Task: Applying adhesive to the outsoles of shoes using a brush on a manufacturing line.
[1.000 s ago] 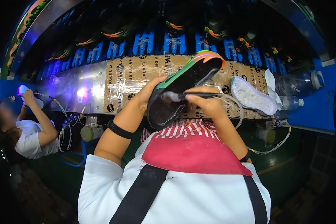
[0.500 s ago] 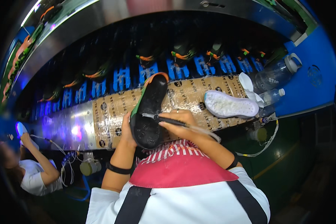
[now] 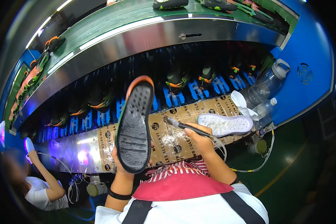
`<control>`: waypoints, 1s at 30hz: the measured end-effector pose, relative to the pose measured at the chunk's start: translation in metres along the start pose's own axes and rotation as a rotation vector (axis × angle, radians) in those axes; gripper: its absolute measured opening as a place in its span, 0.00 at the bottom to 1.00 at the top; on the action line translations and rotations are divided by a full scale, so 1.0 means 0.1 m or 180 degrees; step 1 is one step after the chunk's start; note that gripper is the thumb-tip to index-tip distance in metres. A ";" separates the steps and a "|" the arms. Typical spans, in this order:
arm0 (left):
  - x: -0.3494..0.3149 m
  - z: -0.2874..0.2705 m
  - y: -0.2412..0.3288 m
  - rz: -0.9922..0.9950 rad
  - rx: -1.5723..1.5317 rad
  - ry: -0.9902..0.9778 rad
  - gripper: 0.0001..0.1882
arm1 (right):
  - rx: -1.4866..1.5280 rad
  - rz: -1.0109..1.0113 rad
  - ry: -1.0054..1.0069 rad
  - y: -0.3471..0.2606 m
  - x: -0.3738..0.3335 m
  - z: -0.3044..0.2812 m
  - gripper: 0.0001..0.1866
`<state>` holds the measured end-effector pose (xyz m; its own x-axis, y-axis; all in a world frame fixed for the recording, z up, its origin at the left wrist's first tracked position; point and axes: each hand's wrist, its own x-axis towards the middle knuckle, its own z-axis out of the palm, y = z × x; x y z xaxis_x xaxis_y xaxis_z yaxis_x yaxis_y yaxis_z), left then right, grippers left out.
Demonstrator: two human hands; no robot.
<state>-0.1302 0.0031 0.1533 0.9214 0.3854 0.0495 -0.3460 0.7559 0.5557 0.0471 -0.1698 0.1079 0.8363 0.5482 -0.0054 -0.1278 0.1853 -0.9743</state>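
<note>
My left hand (image 3: 119,159) is closed round the heel end of a black shoe sole (image 3: 133,123), which has an orange and green edge and stands tilted up over the bench. Part of that hand's fingers is hidden behind the sole. A black-handled brush (image 3: 193,128) with a thin clear hose at its rear is pinched in my right hand (image 3: 202,140). The pale, wet-looking brush tip points left and is apart from the sole. Just beyond my right hand lies a white sole (image 3: 226,125), its hollow filled with whitish material.
Brown printed paper covers the bench top (image 3: 164,143). Blue racks (image 3: 173,98) with dark shoes line its far side, below a green conveyor (image 3: 119,28) carrying more shoes. Two clear bottles, one a large jug (image 3: 267,84), stand at right. A co-worker (image 3: 44,186) is at far left.
My right hand has drawn the brush off the sole to the right. My left hand has tipped the sole more upright and moved it slightly left. The view has shifted, showing more conveyor.
</note>
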 end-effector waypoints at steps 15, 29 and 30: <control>2.33 1.65 1.34 0.0093 -0.0319 -0.0385 0.40 | 0.0160 -0.0206 0.0307 -0.05 -0.12 -0.14 0.14; 2.29 0.81 3.10 0.3962 0.6947 0.2995 0.40 | 0.0343 0.0070 0.0286 0.01 -0.10 -0.17 0.14; 2.25 0.78 3.14 0.3553 0.7155 0.3785 0.41 | 0.0311 0.0082 0.0345 0.03 -0.09 -0.20 0.14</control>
<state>-0.0173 0.2858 0.4038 0.1094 0.4910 0.8643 0.7962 -0.5638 0.2195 0.0497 -0.1906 0.1006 0.8841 0.4635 -0.0597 -0.1971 0.2538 -0.9470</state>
